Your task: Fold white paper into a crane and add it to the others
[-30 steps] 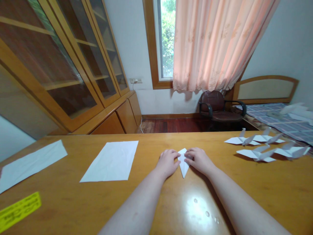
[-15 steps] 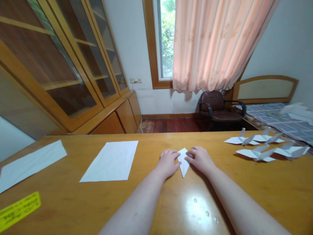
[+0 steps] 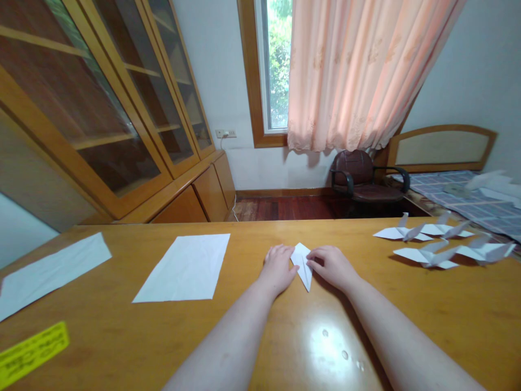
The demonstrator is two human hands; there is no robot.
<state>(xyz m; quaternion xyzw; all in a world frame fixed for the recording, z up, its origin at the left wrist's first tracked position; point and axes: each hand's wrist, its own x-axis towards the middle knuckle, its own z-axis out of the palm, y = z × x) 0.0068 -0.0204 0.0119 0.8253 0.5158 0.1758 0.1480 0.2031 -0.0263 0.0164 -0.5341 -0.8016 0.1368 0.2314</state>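
Note:
A small white folded paper (image 3: 302, 265), kite-shaped with its long point toward me, lies on the wooden table (image 3: 252, 336) between my hands. My left hand (image 3: 278, 268) holds its left edge, the thumb on the lower part and the fingers near the top corner. On the other side my right hand (image 3: 331, 265) pinches the right edge between thumb and curled fingers. A seam shows down the middle of the paper.
Several folded paper cranes (image 3: 431, 254) stand at the table's right. Left of my hands lies a white sheet (image 3: 185, 269), with another sheet (image 3: 55, 274) farther left. A yellow label (image 3: 35, 353) is at the near left. Beyond the table stands an armchair (image 3: 358, 176).
The folded paper has turned slightly, its top shifting left and its lower point right. My right fingers have moved a little left with it. The left hand has barely moved.

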